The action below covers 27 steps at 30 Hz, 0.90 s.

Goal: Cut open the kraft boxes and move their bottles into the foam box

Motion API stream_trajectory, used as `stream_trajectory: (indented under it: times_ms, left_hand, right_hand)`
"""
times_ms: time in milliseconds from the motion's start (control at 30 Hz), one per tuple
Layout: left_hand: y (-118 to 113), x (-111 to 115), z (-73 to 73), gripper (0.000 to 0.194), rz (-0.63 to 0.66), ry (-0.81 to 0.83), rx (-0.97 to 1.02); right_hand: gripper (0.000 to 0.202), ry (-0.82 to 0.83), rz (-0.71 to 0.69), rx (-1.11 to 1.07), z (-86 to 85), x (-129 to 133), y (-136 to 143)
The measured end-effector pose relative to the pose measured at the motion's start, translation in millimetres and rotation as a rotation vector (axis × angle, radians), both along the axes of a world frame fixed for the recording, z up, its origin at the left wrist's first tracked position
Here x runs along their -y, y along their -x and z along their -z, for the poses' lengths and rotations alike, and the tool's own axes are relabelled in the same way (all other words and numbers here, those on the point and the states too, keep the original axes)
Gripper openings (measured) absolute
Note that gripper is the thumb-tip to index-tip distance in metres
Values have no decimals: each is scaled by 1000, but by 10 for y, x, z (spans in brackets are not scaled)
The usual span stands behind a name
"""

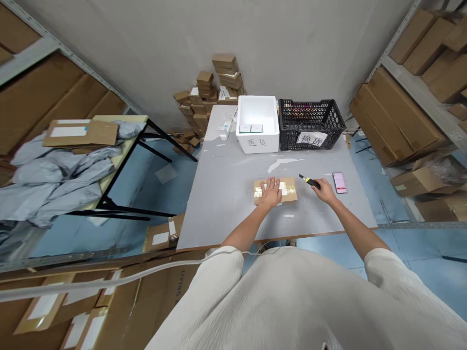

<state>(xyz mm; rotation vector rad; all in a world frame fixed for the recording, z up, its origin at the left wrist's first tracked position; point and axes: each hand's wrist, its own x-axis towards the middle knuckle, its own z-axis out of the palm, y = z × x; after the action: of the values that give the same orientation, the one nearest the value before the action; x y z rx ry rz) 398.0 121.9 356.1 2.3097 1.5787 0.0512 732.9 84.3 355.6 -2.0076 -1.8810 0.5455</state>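
A small cardboard box [291, 190] with shiny tape and a white label lies on the grey table [219, 194]. My left hand [271, 193] rests on the left half of its top, palm down and fingers spread. To the right of the box, my right hand [324, 190] is closed around the black and yellow handle of a box cutter [311, 182]. The cutter's blade points up and left, apart from the box. A phone [339, 183] with a lit pink screen lies just right of my right hand.
At the table's back stand a white foam bin [258, 144] and a black plastic crate [310, 141]. Stacked cartons [225, 63] are behind. A side table [140, 118] with grey parcels stands left; a white cable [146, 273] crosses the lower left.
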Motion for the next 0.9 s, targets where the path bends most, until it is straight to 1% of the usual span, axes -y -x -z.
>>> stream_trajectory:
  times_ms: [100, 200, 333, 433, 533, 600, 667, 733, 800, 900]
  left_hand:
    - [87, 80, -11, 74, 15, 0, 23]
    - [240, 206, -1, 80, 42, -14, 33]
    - [471, 368, 42, 83, 71, -43, 15]
    - [600, 425, 75, 78, 54, -75, -8]
    - [683, 421, 105, 71, -4, -87, -31]
    - [730, 399, 118, 65, -57, -67, -45]
    - [777, 367, 111, 58, -128, -10, -42]
    - [814, 328, 79, 53, -194, 80, -19]
    - [824, 285, 22, 52, -221, 152, 13]
    - [762, 219, -78, 56, -215, 162, 82]
  right_hand:
    - [52, 12, -57, -59, 85, -187, 207]
    - [53, 12, -161, -75, 96, -437, 594]
    - [51, 38, -280, -40, -17, -696, 1150]
    - [46, 125, -330, 2, -128, -747, 1409]
    - [44, 161, -293, 35, -203, -703, 1471]
    - [44, 166, -246, 35, -225, -645, 1433]
    - [44, 171, -211, -2, -226, -571, 1372]
    - [44, 168, -184, -64, -211, -485, 1323]
    - [44, 167, -145, -115, -189, -397, 1307]
    - [44, 183, -58, -163, -160, -274, 1344]
